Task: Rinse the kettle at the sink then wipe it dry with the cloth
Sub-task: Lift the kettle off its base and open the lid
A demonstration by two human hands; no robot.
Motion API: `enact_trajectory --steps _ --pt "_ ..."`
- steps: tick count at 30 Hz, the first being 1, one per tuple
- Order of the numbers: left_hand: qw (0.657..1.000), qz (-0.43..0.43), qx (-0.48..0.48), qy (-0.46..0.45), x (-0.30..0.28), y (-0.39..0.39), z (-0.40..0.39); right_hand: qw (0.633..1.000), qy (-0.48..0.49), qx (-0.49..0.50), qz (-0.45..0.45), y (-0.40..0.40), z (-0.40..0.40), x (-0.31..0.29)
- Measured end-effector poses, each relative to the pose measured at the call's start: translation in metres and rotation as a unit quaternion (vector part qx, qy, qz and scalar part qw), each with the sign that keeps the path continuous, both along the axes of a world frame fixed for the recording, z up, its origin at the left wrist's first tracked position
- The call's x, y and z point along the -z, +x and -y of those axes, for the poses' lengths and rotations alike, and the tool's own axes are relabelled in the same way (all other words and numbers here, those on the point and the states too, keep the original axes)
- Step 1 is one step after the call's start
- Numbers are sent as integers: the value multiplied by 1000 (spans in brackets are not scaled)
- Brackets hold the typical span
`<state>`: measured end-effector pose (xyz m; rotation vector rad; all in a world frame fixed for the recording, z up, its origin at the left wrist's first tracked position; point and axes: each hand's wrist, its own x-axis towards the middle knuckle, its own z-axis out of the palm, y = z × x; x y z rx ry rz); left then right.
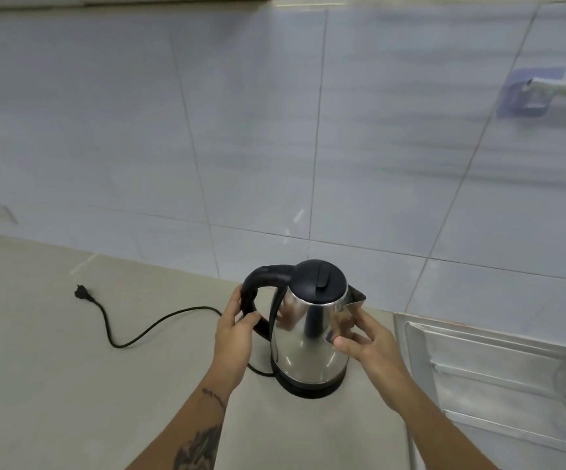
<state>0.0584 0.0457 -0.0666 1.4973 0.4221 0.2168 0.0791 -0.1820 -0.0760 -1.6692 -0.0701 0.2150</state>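
Observation:
A stainless steel kettle (305, 337) with a black lid and black handle stands upright on its black base (308, 390) on the beige counter. My left hand (235, 329) curls around the handle on the kettle's left side. My right hand (366, 340) rests with spread fingers against the kettle's right side, just under the spout. The lid is closed. No cloth is in view.
A black power cord (132, 339) runs left from the base and ends in an unplugged plug (81, 293). The steel sink's drainboard (498, 378) lies to the right, its basin at the frame's edge. A tiled wall stands behind, with a blue wall mount (529, 96).

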Motion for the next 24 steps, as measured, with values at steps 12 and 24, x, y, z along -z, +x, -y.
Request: enact_trajectory --steps 12,24 --pt "999 33 -20 10 -31 -69 18 997 51 -16 51 -67 22 -42" --pt "997 -35 -46 46 -4 -163 41 998 59 -9 -12 -157 35 -7"
